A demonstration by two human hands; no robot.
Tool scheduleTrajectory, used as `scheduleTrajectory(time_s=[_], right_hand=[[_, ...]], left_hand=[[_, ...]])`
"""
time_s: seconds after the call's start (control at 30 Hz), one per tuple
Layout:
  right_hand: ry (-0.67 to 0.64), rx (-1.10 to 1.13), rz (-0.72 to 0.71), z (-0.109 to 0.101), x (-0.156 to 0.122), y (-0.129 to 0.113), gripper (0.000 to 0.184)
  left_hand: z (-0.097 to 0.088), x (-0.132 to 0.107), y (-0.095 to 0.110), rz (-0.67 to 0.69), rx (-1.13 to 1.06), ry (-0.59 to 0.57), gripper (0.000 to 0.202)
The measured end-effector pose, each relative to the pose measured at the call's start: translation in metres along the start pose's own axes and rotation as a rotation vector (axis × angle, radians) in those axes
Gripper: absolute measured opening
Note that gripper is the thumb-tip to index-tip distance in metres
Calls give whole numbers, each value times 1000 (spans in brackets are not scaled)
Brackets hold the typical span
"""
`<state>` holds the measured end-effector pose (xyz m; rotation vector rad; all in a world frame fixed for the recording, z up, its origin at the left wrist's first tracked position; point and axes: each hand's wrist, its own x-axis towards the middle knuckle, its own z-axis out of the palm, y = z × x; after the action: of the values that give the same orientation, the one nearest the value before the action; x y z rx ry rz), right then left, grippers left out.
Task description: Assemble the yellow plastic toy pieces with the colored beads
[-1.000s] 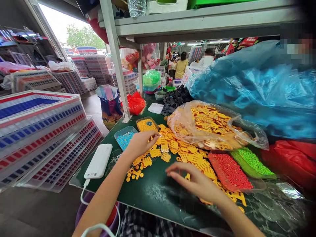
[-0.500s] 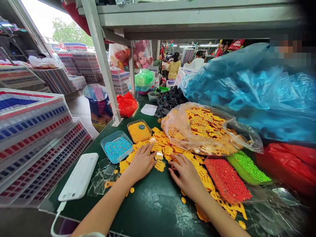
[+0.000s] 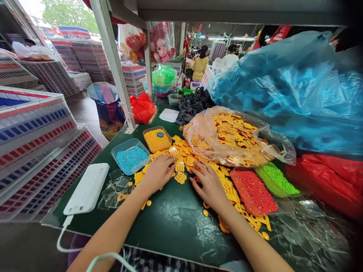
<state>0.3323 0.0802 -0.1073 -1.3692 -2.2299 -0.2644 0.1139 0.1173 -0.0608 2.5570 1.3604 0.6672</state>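
A loose heap of yellow plastic parts (image 3: 195,162) lies spread on the dark green table (image 3: 176,223). My left hand (image 3: 159,173) rests flat on the heap's left side with its fingers stretched out over the parts. My right hand (image 3: 210,186) lies flat beside it, fingers spread on the parts near the heap's middle. Neither hand visibly grips anything. A clear bag (image 3: 235,138) full of the same yellow parts sits just behind the heap.
Trays of blue beads (image 3: 131,157), yellow beads (image 3: 157,139), red beads (image 3: 253,191) and green beads (image 3: 276,179) ring the heap. A white power bank (image 3: 87,188) with a cable lies at left. Stacked crates (image 3: 36,139) stand left; a blue plastic bag (image 3: 289,90) fills the right. Other people work far behind.
Both hands have come down flat onto the yellow parts and moved closer together. The view has dropped and shifted so the table sits more centrally.
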Motion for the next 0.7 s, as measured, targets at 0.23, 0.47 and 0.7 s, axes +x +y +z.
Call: scheduleTrajectory(time_s=[0.23,0.47,0.7], right_hand=[[-19,-41,-1,5,-1,-8,41],[-35,-23,-1,5,-3,-13,48],[-56,-5,2,8,-6,-6,55]], left_hand=[[-3,1,4,-67,-89,-6,27],[1,1,-4,-29,-46,8,29],[2,0,-13,44,31,-35,41]])
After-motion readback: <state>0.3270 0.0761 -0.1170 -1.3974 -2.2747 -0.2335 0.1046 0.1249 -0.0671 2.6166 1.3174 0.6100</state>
